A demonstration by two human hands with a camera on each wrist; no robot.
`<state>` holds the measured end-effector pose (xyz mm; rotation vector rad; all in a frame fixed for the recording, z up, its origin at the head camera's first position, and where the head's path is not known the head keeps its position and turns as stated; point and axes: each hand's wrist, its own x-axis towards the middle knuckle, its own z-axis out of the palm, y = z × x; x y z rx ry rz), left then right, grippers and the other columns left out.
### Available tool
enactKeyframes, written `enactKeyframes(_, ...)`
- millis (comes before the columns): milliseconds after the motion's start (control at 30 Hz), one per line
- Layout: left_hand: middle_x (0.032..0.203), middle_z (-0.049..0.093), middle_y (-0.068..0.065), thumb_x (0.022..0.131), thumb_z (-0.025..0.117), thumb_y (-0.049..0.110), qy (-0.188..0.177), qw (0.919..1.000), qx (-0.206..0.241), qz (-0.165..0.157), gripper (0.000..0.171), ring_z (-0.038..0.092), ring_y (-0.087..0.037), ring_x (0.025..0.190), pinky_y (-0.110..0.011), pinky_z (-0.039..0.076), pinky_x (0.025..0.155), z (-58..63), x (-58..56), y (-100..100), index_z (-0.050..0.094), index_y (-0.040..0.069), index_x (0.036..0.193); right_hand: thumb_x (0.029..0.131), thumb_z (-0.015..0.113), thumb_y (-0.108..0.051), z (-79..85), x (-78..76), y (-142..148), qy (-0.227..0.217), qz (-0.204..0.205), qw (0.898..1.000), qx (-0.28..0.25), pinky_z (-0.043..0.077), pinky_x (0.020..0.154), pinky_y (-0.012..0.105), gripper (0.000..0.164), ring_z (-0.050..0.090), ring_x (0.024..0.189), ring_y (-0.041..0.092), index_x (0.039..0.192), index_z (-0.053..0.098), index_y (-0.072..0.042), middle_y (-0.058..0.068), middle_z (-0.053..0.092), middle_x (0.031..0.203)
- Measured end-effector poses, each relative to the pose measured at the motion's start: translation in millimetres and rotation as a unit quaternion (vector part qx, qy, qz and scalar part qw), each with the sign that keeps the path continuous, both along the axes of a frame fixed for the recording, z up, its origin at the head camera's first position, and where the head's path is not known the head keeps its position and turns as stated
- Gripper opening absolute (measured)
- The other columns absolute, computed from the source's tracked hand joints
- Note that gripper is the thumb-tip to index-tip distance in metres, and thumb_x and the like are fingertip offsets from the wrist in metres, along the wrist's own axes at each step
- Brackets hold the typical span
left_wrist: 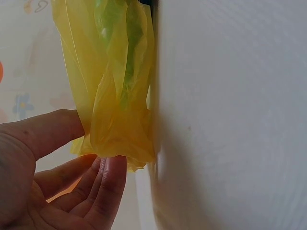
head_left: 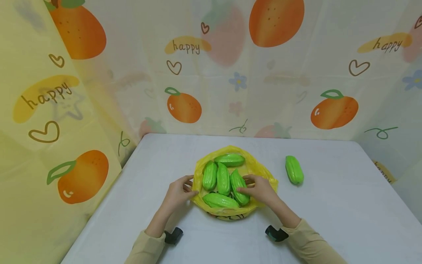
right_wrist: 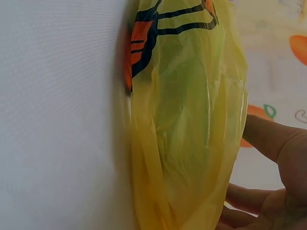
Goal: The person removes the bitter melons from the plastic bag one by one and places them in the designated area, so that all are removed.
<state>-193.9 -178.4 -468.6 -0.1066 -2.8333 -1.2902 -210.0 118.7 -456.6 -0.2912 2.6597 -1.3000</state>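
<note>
A yellow plastic bag (head_left: pixel 263 171) lies open-mouthed on the white table, its rim spread in a ring. Inside are several plump, bright green ridged gourds (head_left: pixel 223 179). At the bag's left side my left hand (head_left: pixel 179 192) pinches the rim; in the left wrist view, its thumb (left_wrist: pixel 53 129) is against the yellow film and the other fingers curl beneath. My right hand (head_left: pixel 262 189) reaches over the right rim and grips the rightmost green gourd (head_left: pixel 240 187) between thumb and fingers. In the right wrist view the bag wall (right_wrist: pixel 192 124) hides those fingertips.
Another green gourd (head_left: pixel 294 170) lies by itself on the table, right of the bag. A dark wrist device (head_left: pixel 173 235) sits by the left cuff, and a second one (head_left: pixel 276 233) by the right. Behind the table (head_left: pixel 346 205) hangs a fruit-print cloth (head_left: pixel 214 80).
</note>
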Motion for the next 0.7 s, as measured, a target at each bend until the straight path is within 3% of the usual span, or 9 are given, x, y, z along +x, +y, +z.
enactKeyframes(700, 0.097, 0.067, -0.007, 0.074, 0.079, 0.012, 0.003, 1.0, -0.005, -0.003, 0.055, 0.061, -0.012, 0.075, -0.027, 0.051, 0.064, -1.2, -0.8, 0.0, 0.061, 0.008, 0.125, 0.076, 0.078, -0.036, -2.3, -1.5, -3.3, -0.006, -0.002, 0.999, 0.031, 0.055, 0.075, 0.037, 0.064, 0.066, 0.098, 0.03, 0.124, 0.058, 0.002, 0.017, 0.068, 0.108)
